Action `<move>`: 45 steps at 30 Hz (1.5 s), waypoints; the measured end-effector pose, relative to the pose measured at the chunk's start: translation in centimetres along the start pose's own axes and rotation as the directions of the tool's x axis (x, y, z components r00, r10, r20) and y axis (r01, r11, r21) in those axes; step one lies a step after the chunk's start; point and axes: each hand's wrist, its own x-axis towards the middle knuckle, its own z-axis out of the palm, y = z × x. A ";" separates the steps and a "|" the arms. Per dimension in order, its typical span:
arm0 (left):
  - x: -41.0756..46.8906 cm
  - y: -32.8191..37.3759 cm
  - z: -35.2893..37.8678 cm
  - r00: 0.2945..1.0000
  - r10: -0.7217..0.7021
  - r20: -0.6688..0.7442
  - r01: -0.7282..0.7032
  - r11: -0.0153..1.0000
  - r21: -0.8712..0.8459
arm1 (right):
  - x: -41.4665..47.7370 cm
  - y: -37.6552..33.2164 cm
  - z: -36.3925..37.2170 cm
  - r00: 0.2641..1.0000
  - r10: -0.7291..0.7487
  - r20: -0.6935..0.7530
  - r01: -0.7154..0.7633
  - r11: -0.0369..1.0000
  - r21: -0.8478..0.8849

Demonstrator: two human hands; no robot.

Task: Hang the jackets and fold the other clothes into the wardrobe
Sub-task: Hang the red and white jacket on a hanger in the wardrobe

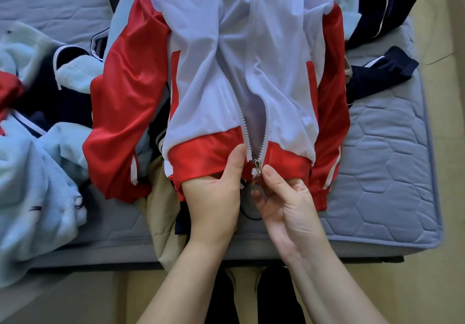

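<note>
The bed (392, 152) is covered with a heap of clothes, and the red and white jacket (226, 77) is laid on top of the heap, its red hem nearest the person and its collar end running away out of view. Pale blue clothes (37, 172) are piled well to the left of the fingers, and dark navy clothes (382, 14) are strewn beyond and to the right of them.

The step in hand is judged to be the zipping of the jacket before it is hung. The zipper (251, 112) is seen parted above the hem and closed higher up, so the two sides appear to be being joined at the bottom. For the next move, the loose side would need to be seated in the slider (256, 164) and the hem held taut while the slider is drawn away from the person.

The left hand (214, 198) is laid palm down over the hem, and the red band just left of the slider is pinched between its thumb and fingers. The right hand (284, 200) is brought in from the right with its thumb tip pressed just beside the slider; its fingers (259, 199) are curled beneath the hem near a grey round tag (247, 204), and what exactly is pinched cannot be told.
</note>
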 end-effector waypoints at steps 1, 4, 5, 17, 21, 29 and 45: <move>0.0 -0.1 -0.1 1.000 -0.004 -0.001 0.004 1.000 -0.002 | 0.0 0.0 0.1 1.000 -0.004 0.001 0.004 1.000 0.002; -0.1 -0.4 -0.1 1.000 -0.025 0.007 0.025 1.000 -0.017 | -0.1 0.0 0.3 1.000 -0.004 -0.002 0.004 1.000 0.007; -0.2 -0.5 -0.1 1.000 -0.026 0.007 0.026 0.999 -0.020 | -0.1 0.0 0.4 1.000 -0.003 0.001 0.003 1.000 0.001; -0.2 -0.6 -0.5 0.998 0.013 -0.064 -0.015 1.000 -0.022 | -0.3 0.4 0.7 0.999 -0.014 -0.047 0.013 1.000 -0.011; -0.3 -0.6 -0.4 0.997 0.008 -0.073 -0.008 1.000 0.001 | -0.6 0.6 0.5 0.999 -0.013 -0.041 0.012 1.000 -0.020; -0.8 -0.7 -0.3 0.997 0.012 -0.075 -0.011 1.000 0.005 | -0.9 0.6 0.3 0.997 -0.049 -0.063 0.049 0.999 0.008; -0.8 -0.8 -0.6 0.999 -0.032 -0.012 0.032 0.999 0.036 | -0.8 0.3 0.9 0.995 -0.057 -0.081 0.059 0.998 0.026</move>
